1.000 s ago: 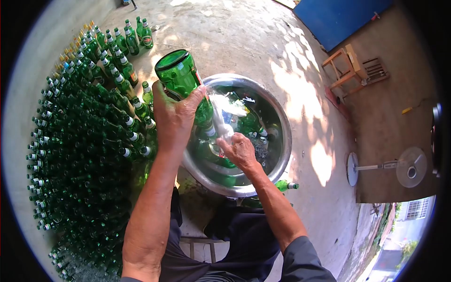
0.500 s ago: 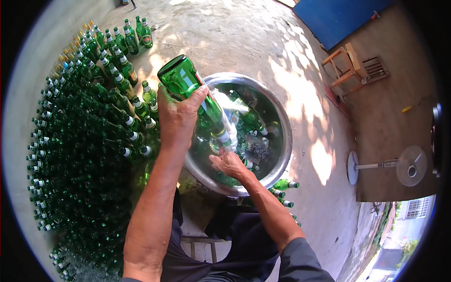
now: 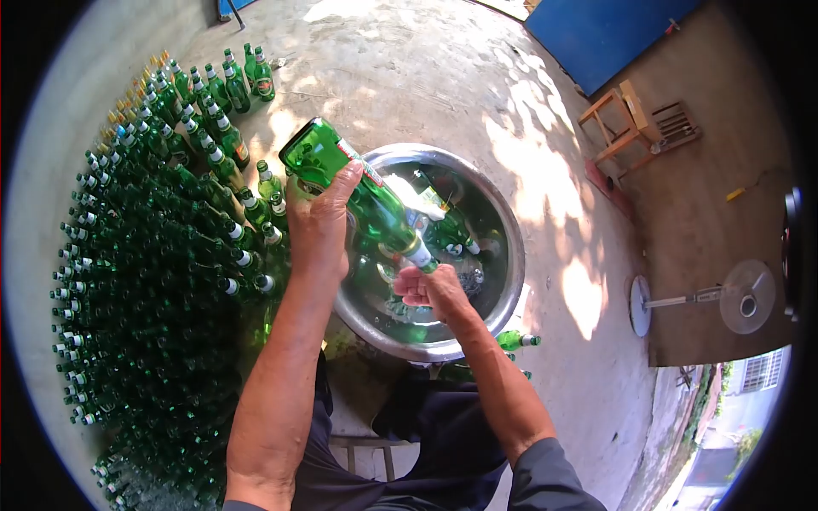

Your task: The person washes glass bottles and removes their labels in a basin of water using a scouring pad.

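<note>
My left hand [image 3: 317, 217] is wrapped round the lower body of a green glass beer bottle [image 3: 380, 211], thumb across its label. The bottle slants over a wide metal basin [image 3: 515, 255], base up to the left and neck down to the right. At its mouth, my right hand [image 3: 441, 291] is closed about the neck end, fingers curled to the left. Below the hands, the basin holds water with more green bottles [image 3: 453, 223] lying in it. Beside my right hand, a dark scrubby clump [image 3: 470, 281] shows in the water.
A dense crowd of standing green bottles [image 3: 145, 281] fills the left side. More bottles [image 3: 518, 341] lie by the basin's lower right rim. Farther right are a wooden stool [image 3: 626, 123], a standing fan [image 3: 746, 296] and a blue panel [image 3: 605, 38].
The white cloth seen along the bottle's neck is no longer there. My right hand has moved slightly right and up to the bottle's mouth, and the bottle has shifted a little.
</note>
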